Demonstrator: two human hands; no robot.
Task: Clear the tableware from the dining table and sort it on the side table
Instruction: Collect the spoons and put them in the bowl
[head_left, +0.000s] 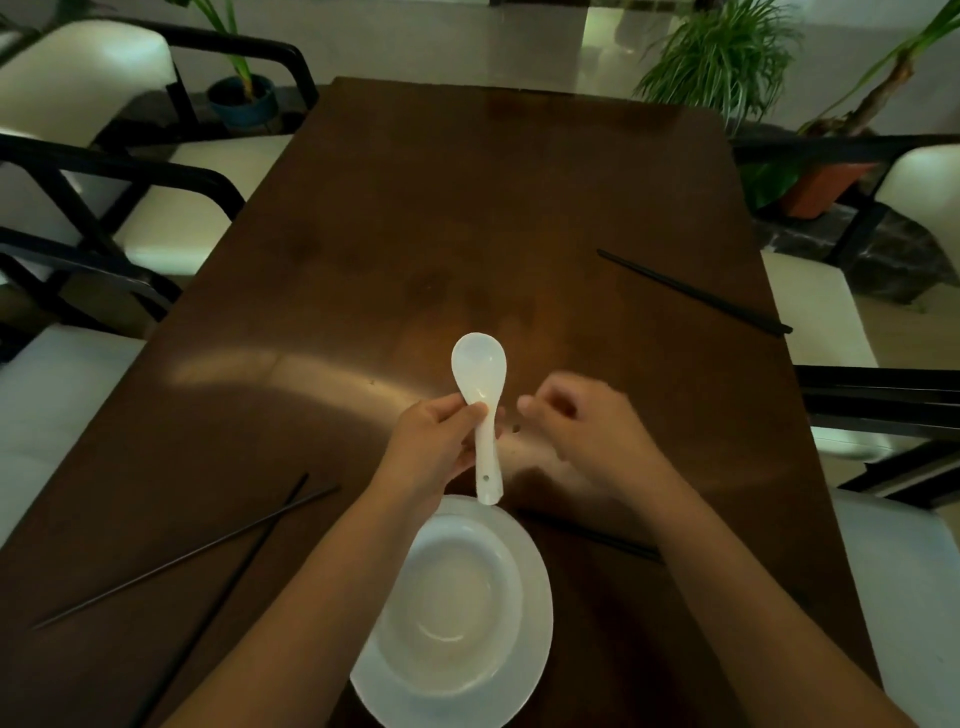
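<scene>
I hold the spoon (478, 387) in my left hand (434, 447), thumb and fingers pinched on the upper handle just below the bowl of the spoon, above the dining table (415, 218). The handle end hangs over the far rim of the bowl (457, 587), which sits on a plate (535, 639) at the near table edge.

Procedure, as I judge it: lower the spoon into the bowl so spoon, bowl and plate travel as one stack. Set the handle down first and let it come to rest against the inner wall; do not drop it, since this looks like ceramic on ceramic. Keep the pinch firm until the spoon rests.

The spoon is white, glossy and slightly translucent, with a short flat handle pierced by a small hole near its end. It looks clean.

My right hand (582, 431) is empty, fingers loosely curled, blurred, just right of the spoon. Black chopsticks lie in three places: a crossed pair (208, 545) at left, one set (696, 293) far right, another (608, 540) partly under my right forearm.
</scene>
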